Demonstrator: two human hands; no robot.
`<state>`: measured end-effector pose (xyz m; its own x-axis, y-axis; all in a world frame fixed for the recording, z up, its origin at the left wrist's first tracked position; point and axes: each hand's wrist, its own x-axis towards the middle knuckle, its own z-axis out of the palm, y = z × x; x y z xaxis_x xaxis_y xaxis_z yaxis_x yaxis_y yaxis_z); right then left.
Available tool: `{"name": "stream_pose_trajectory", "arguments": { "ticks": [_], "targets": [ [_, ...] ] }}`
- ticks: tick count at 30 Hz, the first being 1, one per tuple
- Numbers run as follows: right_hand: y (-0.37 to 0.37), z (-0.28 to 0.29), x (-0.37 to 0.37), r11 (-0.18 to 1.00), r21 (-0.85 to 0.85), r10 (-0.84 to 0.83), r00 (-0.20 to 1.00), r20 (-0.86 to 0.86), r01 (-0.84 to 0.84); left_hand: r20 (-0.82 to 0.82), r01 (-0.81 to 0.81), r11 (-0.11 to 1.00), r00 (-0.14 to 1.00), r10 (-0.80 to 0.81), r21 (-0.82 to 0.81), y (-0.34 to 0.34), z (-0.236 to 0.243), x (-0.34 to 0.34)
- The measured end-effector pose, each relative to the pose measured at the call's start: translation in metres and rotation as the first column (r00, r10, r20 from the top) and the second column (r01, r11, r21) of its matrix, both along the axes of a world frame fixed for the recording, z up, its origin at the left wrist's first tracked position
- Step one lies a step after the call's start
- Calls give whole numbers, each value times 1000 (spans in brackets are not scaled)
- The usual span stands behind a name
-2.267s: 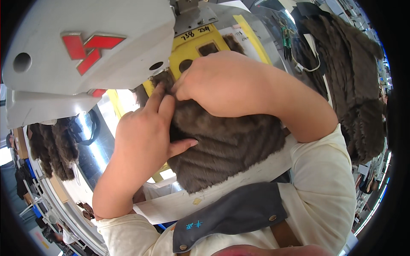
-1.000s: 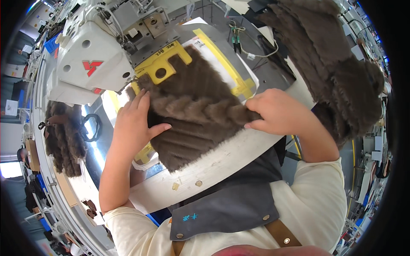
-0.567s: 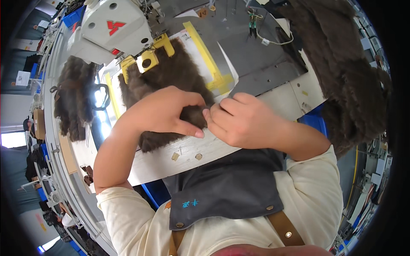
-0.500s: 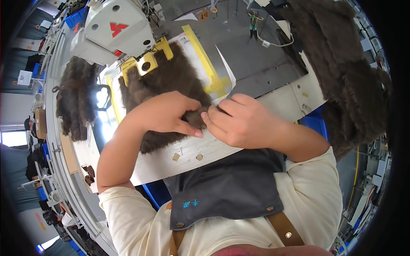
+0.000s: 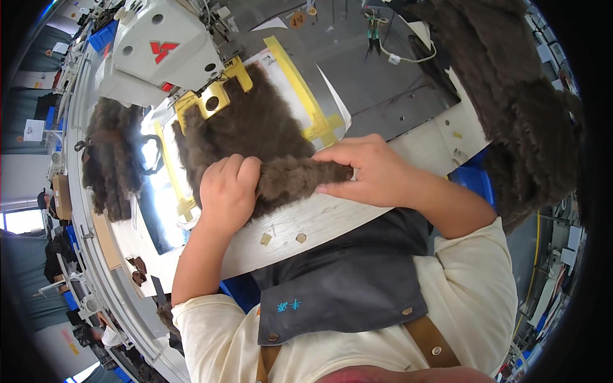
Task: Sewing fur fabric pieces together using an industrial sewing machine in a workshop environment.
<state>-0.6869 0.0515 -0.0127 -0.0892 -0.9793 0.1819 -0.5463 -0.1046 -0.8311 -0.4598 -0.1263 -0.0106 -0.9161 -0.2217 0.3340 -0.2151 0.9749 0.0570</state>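
Note:
A brown fur piece (image 5: 255, 118) lies on the machine bed, its far edge beneath the yellow clamp (image 5: 214, 97) of a white sewing machine (image 5: 163, 48). Along its near side the fur is folded into a thick ridge. My left hand (image 5: 228, 190) is closed round the left part of this ridge, fingers curled over the top. At its right end, my right hand (image 5: 367, 169) pinches the fur between thumb and fingers. The fur hides the fingertips of my left hand.
Another brown fur piece (image 5: 113, 159) lies left of the machine. A big heap of brown fur (image 5: 498, 89) stands at the right. Yellow tape (image 5: 294, 80) edges a white sheet beside the fur. A blue bin (image 5: 474, 182) sits below the table's right edge.
My left hand has moved left and down and now grips the fur. My right hand has shifted right, drawing the fur's end out. The near edge is now bunched into a ridge.

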Motion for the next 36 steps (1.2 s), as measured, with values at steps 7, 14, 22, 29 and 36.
{"name": "stream_pose_trajectory", "arguments": {
  "ticks": [7, 14, 22, 29, 36],
  "targets": [
    [-17, 9, -7, 991, -136, -18, 989, -150, -2, 38, 27, 958, 999, -39, 286, 2, 26, -15],
    [-64, 49, -15, 930, -321, 108, 968, -227, -179, 40, 74, 565, 982, -187, 822, -21, 53, -47],
    [-113, 72, -4, 939, -294, 192, 981, 18, -179, -363, 320, 485, 932, -5, 814, -56, 9, -31],
    [-122, 45, -6, 904, -403, 150, 988, -20, -146, -352, 237, 515, 926, 136, 824, -55, -12, -33],
    [-126, 37, -28, 879, -414, 266, 964, 9, -238, -455, 311, 715, 891, 10, 626, -51, 4, -36]
  ]
}}
